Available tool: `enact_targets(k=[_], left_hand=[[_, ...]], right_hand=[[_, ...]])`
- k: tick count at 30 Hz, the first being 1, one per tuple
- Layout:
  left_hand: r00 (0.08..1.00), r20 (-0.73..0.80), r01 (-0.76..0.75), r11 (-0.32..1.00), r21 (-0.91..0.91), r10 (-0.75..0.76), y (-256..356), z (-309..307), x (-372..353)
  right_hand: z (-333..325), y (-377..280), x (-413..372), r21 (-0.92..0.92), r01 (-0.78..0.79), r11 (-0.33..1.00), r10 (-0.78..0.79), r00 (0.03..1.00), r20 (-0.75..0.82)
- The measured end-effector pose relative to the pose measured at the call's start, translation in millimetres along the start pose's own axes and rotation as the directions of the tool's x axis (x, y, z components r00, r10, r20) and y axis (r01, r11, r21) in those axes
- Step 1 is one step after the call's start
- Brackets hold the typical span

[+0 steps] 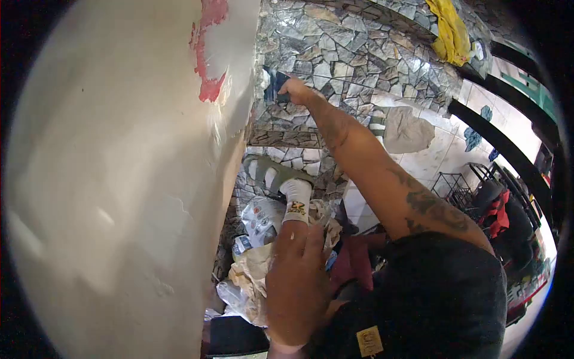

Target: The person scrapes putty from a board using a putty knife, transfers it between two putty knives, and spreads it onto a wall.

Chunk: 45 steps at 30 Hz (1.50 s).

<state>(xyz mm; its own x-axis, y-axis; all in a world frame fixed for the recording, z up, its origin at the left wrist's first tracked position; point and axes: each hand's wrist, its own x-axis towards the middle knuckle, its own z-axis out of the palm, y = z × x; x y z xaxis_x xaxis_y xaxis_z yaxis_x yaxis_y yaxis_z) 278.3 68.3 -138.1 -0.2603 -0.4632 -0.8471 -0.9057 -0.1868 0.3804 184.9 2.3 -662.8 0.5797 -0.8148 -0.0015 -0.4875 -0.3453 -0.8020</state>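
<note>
Stretched out to the upper middle, my right hand [296, 91] is closed on a dark flat tool [276, 87], held near the edge of the pale wall [119, 179]. A whitish patch shows beside the tool, over the stone-patterned surface [335, 54]. The wall has a torn red patch [210, 72] near its top. Lower in the view, my left hand [298, 281] hangs slightly blurred in front of a leg, fingers loosely extended, with nothing visible in it. Just beyond it is a foot in a white sock [297, 194] and green sandal [269, 173].
Crumpled paper [251, 272] and plastic bags [263, 218] lie by the wall's base. A stone-patterned step edge [287, 139] crosses above the foot. A yellow cloth [449, 33] hangs at the upper right, a beige cloth [408, 130] below it. Black railings [508, 149] curve along the right.
</note>
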Motion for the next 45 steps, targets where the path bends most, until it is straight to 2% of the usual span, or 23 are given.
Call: enact_targets(k=[3,6,10,12,15,18,20,21,23,24,25,26,28,31,32,35,36,39,40,43,44,45], left_hand=[[0.997,-0.028,0.068,0.996,-0.065,-0.07,-0.5,-2.4,-2.8],[0.996,-0.021,0.081,0.987,-0.141,-0.085,-2.9,-1.3,-3.2],[0.995,-0.055,0.067,0.969,-0.238,-0.082,-1.5,-2.9,0.6],[0.992,-0.051,0.1,0.965,-0.241,-0.116,0.0,-3.3,4.2],[0.989,-0.037,0.136,0.975,-0.178,-0.144,0.3,-3.3,6.2],[0.988,-0.06,0.133,0.98,-0.147,-0.143,-0.7,-2.4,5.9],[0.984,-0.103,0.134,0.984,-0.119,-0.146,-2.2,-2.0,5.6],[0.98,-0.129,0.142,0.985,-0.101,-0.154,-3.5,-1.8,6.4],[0.964,-0.203,0.166,0.985,-0.051,-0.173,-4.8,-1.7,7.2],[0.952,-0.242,0.184,0.983,-0.028,-0.185,-5.2,-1.3,7.5],[0.94,-0.281,0.202,0.979,-0.002,-0.194,-4.6,-1.9,8.1],[0.926,-0.315,0.221,0.975,0.013,-0.206,-4.9,-2.3,8.8],[0.913,-0.338,0.249,0.968,0.021,-0.228,-4.4,-4.6,10.7],[0.92,-0.268,0.293,0.956,-0.019,-0.287,-4.8,-19.6,14.9],[0.93,-0.225,0.293,0.956,-0.017,-0.289,-7.3,-24.9,15.6],[0.948,-0.162,0.281,0.96,0.018,-0.274,-16.3,-27.4,15.7],[0.949,-0.159,0.28,0.959,0.033,-0.271,-19.4,-26.8,15.1],[0.954,-0.134,0.28,0.957,0.072,-0.269,-29.9,-22.1,15.3],[0.955,-0.125,0.28,0.956,0.088,-0.268,-33.7,-19.6,15.9],[0.958,-0.1,0.278,0.954,0.11,-0.268,-45.7,-12.9,16.3],[0.958,-0.093,0.282,0.952,0.118,-0.272,-50.2,-10.7,16.3],[0.958,-0.082,0.282,0.951,0.127,-0.273,-54.4,-7.9,16.4]], right_hand=[[7.0,6.3,7.1,-0.029,-0.059,0.998,0.062,0.993,0.099],[11.8,11.7,9.0,-0.036,0.017,0.999,-0.016,0.999,0.03],[36.9,22.9,9.0,0.085,0.048,0.995,-0.045,0.998,-0.041],[32.3,5.8,20.7,0.09,0.05,0.995,-0.049,0.999,-0.016],[63.1,12.4,28.7,0.061,0.061,0.996,-0.053,0.991,-0.122],[79.6,5.7,33.0,-0.03,-0.014,0.999,0.014,1.0,-0.022],[81.9,-4.3,41.3,-0.007,0.009,1.0,-0.009,0.991,-0.133],[83.0,-13.8,44.7,0.043,0.06,0.997,-0.046,0.96,-0.275],[75.7,-43.5,47.4,0.116,0.175,0.978,-0.086,0.837,-0.54],[66.5,-58.3,47.5,0.301,0.101,0.948,0.084,0.834,-0.545],[56.5,-73.9,47.8,0.48,0.046,0.876,0.251,0.807,-0.535],[41.1,-92.7,49.8,0.745,-0.156,0.649,0.534,0.79,-0.3],[19.2,-113.7,53.1,0.911,-0.308,0.275,0.713,0.701,0.022],[4.5,-138.4,62.9,0.789,-0.494,0.367,0.82,0.572,-0.023],[-0.6,-146.2,62.1,0.844,-0.433,0.316,0.812,0.583,-0.005],[-2.8,-159.6,61.6,0.713,-0.325,0.622,0.702,0.634,-0.323],[-30.6,-181.0,61.4,0.737,-0.468,0.488,0.8,0.578,-0.162],[-47.6,-206.5,64.8,0.709,-0.511,0.485,0.817,0.554,-0.16],[-49.1,-211.9,65.5,0.712,-0.465,0.526,0.787,0.583,-0.201],[-65.5,-237.4,64.2,0.748,-0.472,0.467,0.805,0.576,-0.139],[-92.8,-257.0,61.6,0.702,-0.556,0.445,0.817,0.573,-0.064],[-106.1,-271.4,63.5,0.67,-0.587,0.454,0.822,0.566,-0.061]])
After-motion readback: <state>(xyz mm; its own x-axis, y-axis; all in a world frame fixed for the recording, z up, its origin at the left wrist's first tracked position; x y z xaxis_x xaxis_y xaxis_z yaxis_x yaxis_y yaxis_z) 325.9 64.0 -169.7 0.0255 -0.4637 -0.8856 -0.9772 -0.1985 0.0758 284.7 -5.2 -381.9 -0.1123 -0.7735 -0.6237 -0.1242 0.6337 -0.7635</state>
